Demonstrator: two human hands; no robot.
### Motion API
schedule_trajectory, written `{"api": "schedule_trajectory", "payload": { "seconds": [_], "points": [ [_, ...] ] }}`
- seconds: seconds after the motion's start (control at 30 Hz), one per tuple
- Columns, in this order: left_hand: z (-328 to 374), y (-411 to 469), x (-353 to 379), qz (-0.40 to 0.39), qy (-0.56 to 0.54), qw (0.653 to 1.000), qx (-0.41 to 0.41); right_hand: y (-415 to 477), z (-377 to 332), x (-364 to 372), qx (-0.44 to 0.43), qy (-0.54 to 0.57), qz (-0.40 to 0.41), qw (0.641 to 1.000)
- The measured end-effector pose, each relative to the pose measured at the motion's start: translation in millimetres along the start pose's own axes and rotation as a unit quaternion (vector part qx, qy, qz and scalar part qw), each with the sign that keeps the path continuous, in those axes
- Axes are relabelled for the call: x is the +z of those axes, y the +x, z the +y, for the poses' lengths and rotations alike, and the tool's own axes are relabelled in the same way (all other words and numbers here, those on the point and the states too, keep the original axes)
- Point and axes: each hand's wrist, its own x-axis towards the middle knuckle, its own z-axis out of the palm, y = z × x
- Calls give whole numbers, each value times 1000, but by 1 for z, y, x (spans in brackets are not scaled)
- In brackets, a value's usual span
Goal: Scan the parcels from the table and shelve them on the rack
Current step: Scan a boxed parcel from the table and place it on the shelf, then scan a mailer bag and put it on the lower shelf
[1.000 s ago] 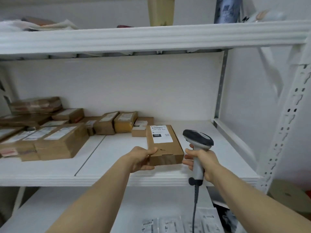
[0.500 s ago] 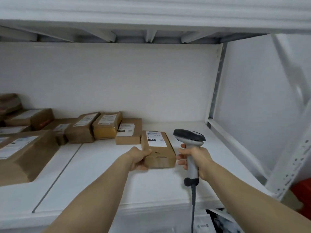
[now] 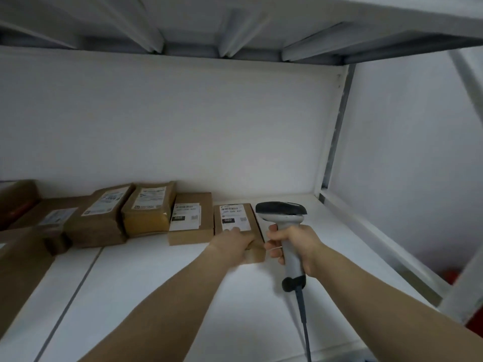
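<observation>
White rack shelf fills the lower frame, brown parcels lined along its back left. At lower centre the left hand curls over the near end of a labelled parcel lying at their right end; beside it, the right hand grips a scanner.

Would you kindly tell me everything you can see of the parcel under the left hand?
The parcel is a flat box of brown cardboard, its top bearing a white label with a barcode and a black patch reading 060. It lies flat on the rack shelf, at the right end of a row, beside a similar box. The left hand grips its near end, fingers on the label. The scanner in the right hand stands to its right.
</observation>
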Motion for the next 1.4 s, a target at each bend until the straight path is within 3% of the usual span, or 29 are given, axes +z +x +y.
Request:
{"api": "schedule_trajectory", "payload": {
  "seconds": [0.23,0.5,0.67,0.77,0.97,1.2,1.4],
  "points": [
    [-17,35,4,-8,73,996,-55,10,-6,7,1,-12,-2,1000],
    [-26,60,9,-20,38,995,-92,8,-2,-20,9,20,31,999],
    [8,35,5,190,32,974,-115,-13,9,-50,15,13,55,998],
    [50,33,0,99,23,994,-40,-38,22,-76,29,4,70,997],
    [191,15,-19,92,49,974,201,-120,47,-155,47,-29,94,994],
    [368,-20,-27,93,24,941,325,-264,76,-291,51,-31,226,972],
    [507,-55,-32,88,-1,901,425,-382,117,-392,95,-29,367,925]
  ]
}}
